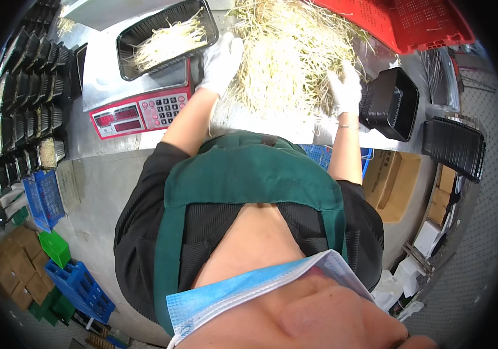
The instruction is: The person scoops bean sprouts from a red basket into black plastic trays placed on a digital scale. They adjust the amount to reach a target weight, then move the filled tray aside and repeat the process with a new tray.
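Observation:
My left hand (222, 62), in a white glove, is by the right end of a black plastic tray (125, 48); whether its fingers grip the rim or the sprouts beside it is unclear. Pale bean sprouts (170, 41) lie in this tray, which rests on a digital scale (139, 114) with a red keypad panel. A large heap of bean sprouts (283, 65) covers the metal table between my hands. At the heap's right edge my right hand (345, 89), also gloved, touches the sprouts with its fingers partly curled; whether it holds any cannot be seen.
Nested black trays (399, 104) lie on their side right of my right hand, with another stack (454, 146) at the table's right edge. A red perforated crate (406, 22) stands at the back right. Many black trays (30, 87) are piled at the left. Blue crates (44, 198) stand below.

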Motion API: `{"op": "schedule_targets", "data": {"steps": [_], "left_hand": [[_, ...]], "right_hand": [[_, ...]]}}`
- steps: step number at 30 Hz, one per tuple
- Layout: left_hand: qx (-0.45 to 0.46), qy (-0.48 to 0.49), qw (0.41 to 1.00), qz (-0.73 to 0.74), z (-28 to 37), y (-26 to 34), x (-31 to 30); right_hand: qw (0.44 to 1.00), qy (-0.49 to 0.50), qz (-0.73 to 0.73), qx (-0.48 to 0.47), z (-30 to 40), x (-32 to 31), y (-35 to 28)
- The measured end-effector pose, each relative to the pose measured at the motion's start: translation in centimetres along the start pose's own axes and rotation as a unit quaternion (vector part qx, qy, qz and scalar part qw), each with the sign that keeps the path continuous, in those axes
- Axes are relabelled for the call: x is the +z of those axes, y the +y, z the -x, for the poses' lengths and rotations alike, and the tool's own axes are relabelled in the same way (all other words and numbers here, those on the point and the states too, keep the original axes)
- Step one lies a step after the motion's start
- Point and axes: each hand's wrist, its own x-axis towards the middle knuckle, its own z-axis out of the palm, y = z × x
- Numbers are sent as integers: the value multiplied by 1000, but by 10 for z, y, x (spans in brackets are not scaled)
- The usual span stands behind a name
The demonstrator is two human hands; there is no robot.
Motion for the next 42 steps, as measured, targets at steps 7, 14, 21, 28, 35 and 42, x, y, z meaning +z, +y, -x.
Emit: {"op": "schedule_targets", "data": {"steps": [7,14,21,28,35,42], "left_hand": [[-91,-109,990,-5,-19,20,16],[-218,-141,733,629,8,46,67],[-159,-276,770,553,64,70,-67],[353,-125,915,-150,83,24,-58],[326,-214,921,-30,12,-6,39],[234,-173,946,-140,2,39,2]], "right_hand": [[985,31,-62,159,16,27,55],[982,61,-146,-100,23,97,-94],[914,-242,-325,-27,-11,34,-111],[945,-98,-19,-310,60,25,-149],[950,-148,-69,-266,44,35,-75],[963,-149,-6,-223,-3,1,-65]]}}
